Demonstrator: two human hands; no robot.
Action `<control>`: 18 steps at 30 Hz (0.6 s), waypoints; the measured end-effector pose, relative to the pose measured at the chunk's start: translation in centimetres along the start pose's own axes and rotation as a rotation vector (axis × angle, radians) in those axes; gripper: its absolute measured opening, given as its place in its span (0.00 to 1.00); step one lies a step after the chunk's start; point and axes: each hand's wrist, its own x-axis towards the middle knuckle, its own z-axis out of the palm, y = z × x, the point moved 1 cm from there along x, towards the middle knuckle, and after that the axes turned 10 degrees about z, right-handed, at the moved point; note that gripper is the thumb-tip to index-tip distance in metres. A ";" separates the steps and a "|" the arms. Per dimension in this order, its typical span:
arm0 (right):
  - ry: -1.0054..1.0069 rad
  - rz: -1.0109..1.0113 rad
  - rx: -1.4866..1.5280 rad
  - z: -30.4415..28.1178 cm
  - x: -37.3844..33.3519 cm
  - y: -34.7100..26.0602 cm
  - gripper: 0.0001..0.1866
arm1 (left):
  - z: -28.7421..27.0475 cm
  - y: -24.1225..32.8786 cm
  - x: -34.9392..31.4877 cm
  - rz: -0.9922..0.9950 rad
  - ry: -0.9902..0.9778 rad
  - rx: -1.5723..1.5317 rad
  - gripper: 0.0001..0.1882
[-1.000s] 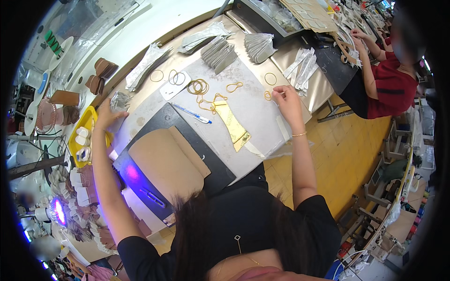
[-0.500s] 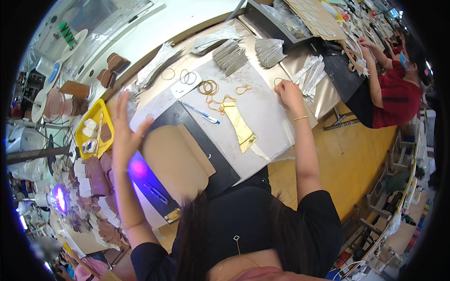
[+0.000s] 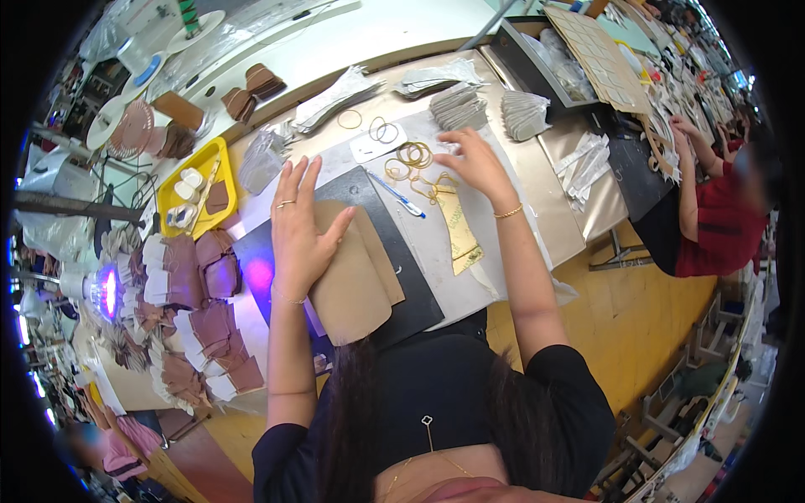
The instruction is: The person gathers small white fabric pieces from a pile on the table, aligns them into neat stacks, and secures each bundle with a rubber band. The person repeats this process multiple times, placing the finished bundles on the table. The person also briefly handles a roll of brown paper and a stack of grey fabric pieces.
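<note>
My left hand [image 3: 303,220] is open, its fingers together and thumb spread, at the left edge of a tan rounded panel [image 3: 356,289]. A second tan piece [image 3: 381,256] shows along the panel's right side. Both lie on a black board [image 3: 411,289]. My right hand [image 3: 480,163] is open, fingers spread and curved, just right of a pile of brown rubber bands [image 3: 412,156]; nothing shows in its fingers. Below that hand is a gold strip [image 3: 457,230] with flared ends. A blue and white pen [image 3: 394,193] lies between board and strip.
Grey-white stacked pieces [image 3: 457,106] line the table's far side. At the left stand a yellow tray [image 3: 222,155] and brown and white pieces [image 3: 180,268] beside a glowing purple lamp [image 3: 107,292]. A black box [image 3: 545,71] sits back right; a co-worker in red [image 3: 725,222] works beyond.
My left hand has come down and right onto the tan panel's edge. My right hand has moved left toward the rubber bands, its curled fingers now spread. The view has shifted.
</note>
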 end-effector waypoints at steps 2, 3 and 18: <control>0.063 0.076 -0.232 -0.3 -0.1 1.8 0.16 | 0.0 -0.2 -0.2 -0.003 0.041 -0.023 0.37; 0.051 0.143 -0.298 -0.5 -0.3 2.7 0.15 | 0.0 -0.3 -0.3 0.005 0.071 -0.040 0.36; -0.274 0.148 -0.248 3.2 -1.2 -0.3 0.14 | 0.2 -0.8 -0.6 -0.311 0.116 -0.219 0.23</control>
